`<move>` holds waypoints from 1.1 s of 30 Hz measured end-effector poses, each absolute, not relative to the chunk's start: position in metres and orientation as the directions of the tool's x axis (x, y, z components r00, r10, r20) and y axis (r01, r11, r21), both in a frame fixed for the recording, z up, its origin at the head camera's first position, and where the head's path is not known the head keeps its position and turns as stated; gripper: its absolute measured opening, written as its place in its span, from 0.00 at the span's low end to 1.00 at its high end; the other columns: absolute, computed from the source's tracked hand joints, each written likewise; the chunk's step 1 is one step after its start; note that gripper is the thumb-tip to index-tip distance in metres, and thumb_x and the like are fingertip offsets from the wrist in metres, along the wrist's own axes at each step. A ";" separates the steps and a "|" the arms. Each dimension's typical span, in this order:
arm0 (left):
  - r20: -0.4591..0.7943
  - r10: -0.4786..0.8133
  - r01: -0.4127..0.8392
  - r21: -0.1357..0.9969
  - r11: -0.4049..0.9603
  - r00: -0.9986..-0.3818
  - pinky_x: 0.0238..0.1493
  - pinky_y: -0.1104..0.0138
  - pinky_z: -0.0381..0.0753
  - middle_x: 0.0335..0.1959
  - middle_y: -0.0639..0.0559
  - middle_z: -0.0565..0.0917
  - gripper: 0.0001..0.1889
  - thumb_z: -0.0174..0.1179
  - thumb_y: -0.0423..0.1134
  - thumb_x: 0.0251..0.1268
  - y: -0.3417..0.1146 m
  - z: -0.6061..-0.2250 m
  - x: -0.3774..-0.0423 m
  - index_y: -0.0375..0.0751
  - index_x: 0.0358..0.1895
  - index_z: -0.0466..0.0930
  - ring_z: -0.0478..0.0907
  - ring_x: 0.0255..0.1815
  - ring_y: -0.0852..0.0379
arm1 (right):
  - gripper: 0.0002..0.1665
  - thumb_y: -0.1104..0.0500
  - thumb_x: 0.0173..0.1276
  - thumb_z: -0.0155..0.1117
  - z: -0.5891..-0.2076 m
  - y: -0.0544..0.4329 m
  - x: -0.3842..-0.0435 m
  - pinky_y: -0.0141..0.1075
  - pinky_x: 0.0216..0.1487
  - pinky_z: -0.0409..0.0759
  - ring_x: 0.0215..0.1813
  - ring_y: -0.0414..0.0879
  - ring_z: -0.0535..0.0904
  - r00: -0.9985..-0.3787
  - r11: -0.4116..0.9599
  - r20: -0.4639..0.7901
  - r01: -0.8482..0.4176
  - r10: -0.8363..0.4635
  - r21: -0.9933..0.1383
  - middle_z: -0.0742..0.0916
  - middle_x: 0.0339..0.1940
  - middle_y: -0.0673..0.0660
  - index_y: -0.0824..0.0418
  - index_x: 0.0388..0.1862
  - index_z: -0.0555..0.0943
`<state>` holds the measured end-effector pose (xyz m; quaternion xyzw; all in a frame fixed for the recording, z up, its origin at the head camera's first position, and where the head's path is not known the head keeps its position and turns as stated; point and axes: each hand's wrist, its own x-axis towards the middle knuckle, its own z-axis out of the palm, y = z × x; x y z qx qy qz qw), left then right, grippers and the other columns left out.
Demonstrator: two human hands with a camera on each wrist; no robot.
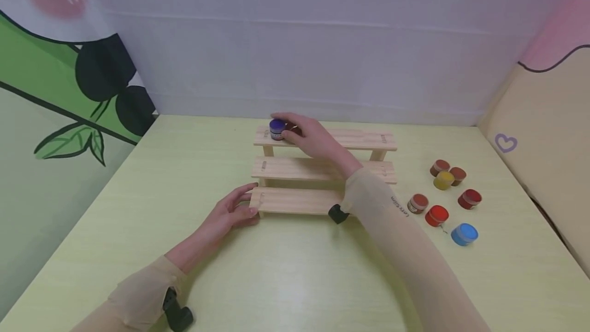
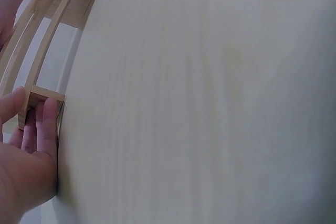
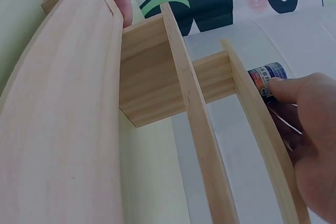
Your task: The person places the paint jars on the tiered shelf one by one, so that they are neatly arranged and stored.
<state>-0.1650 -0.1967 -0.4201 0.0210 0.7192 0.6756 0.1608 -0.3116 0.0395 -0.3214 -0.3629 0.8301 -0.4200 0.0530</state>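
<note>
A three-tier wooden rack point(image 1: 301, 202) stands on the table, its steps rising toward the back wall. On the left end of its top tier is a small dark blue paint jar point(image 1: 277, 130), which my right hand point(image 1: 310, 136) pinches between thumb and fingers. The jar's printed label point(image 3: 261, 80) shows beside the thumb in the right wrist view. My left hand point(image 1: 232, 210) holds the left end of the lowest tier. In the left wrist view, the thumb point(image 2: 11, 104) lies on one side of that board and the fingers reach around its end support.
Right of the rack sit several more small jars: a light blue jar point(image 1: 464, 234), a bright red jar point(image 1: 436, 215), a dark red jar point(image 1: 469, 199), a yellow jar point(image 1: 444, 180) and some brownish ones. A pale cloth wall point(image 1: 322, 65) closes the back; printed panels flank both sides.
</note>
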 end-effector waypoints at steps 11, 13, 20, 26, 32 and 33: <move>-0.205 0.245 -0.186 0.977 0.101 -0.947 0.57 0.65 0.85 0.68 0.37 0.66 0.35 0.58 0.36 0.71 -0.197 -0.417 -0.164 0.46 0.78 0.53 0.80 0.50 0.62 | 0.25 0.58 0.78 0.52 -0.318 0.045 -0.310 0.36 0.59 0.83 0.57 0.43 0.81 -0.716 0.371 0.219 -0.568 -0.663 -0.735 0.81 0.58 0.55 0.49 0.72 0.69; -0.205 0.246 -0.185 0.977 0.101 -0.947 0.56 0.65 0.85 0.68 0.37 0.66 0.35 0.58 0.36 0.71 -0.197 -0.417 -0.164 0.46 0.77 0.53 0.80 0.50 0.62 | 0.25 0.58 0.78 0.51 -0.318 0.046 -0.310 0.36 0.59 0.83 0.57 0.43 0.81 -0.716 0.368 0.217 -0.565 -0.664 -0.739 0.81 0.59 0.55 0.49 0.72 0.69; -0.213 0.245 -0.194 0.976 0.103 -0.946 0.57 0.64 0.85 0.68 0.37 0.66 0.35 0.58 0.37 0.71 -0.197 -0.417 -0.164 0.46 0.77 0.54 0.80 0.51 0.61 | 0.31 0.59 0.78 0.52 -0.318 0.047 -0.309 0.35 0.61 0.82 0.60 0.45 0.80 -0.707 0.352 0.209 -0.558 -0.675 -0.751 0.78 0.65 0.57 0.49 0.77 0.62; -0.220 0.241 -0.198 0.974 0.110 -0.945 0.57 0.64 0.85 0.68 0.36 0.66 0.35 0.58 0.37 0.71 -0.197 -0.417 -0.163 0.47 0.78 0.54 0.80 0.50 0.61 | 0.45 0.49 0.71 0.64 -0.314 0.052 -0.306 0.40 0.72 0.74 0.74 0.46 0.68 -0.717 0.368 0.251 -0.586 -0.650 -0.722 0.67 0.78 0.51 0.42 0.81 0.52; -0.214 0.243 -0.193 0.975 0.110 -0.946 0.58 0.64 0.85 0.69 0.36 0.65 0.36 0.58 0.37 0.71 -0.198 -0.416 -0.162 0.46 0.78 0.53 0.80 0.50 0.62 | 0.49 0.47 0.68 0.66 -0.307 0.061 -0.298 0.47 0.74 0.70 0.76 0.48 0.64 -0.712 0.360 0.322 -0.628 -0.624 -0.690 0.65 0.78 0.51 0.39 0.81 0.51; -0.213 0.243 -0.192 0.975 0.111 -0.946 0.57 0.64 0.85 0.69 0.36 0.66 0.36 0.58 0.37 0.71 -0.198 -0.416 -0.163 0.46 0.78 0.53 0.80 0.50 0.62 | 0.49 0.48 0.68 0.67 -0.306 0.063 -0.296 0.46 0.74 0.71 0.75 0.48 0.64 -0.711 0.357 0.334 -0.633 -0.618 -0.688 0.66 0.78 0.50 0.39 0.81 0.51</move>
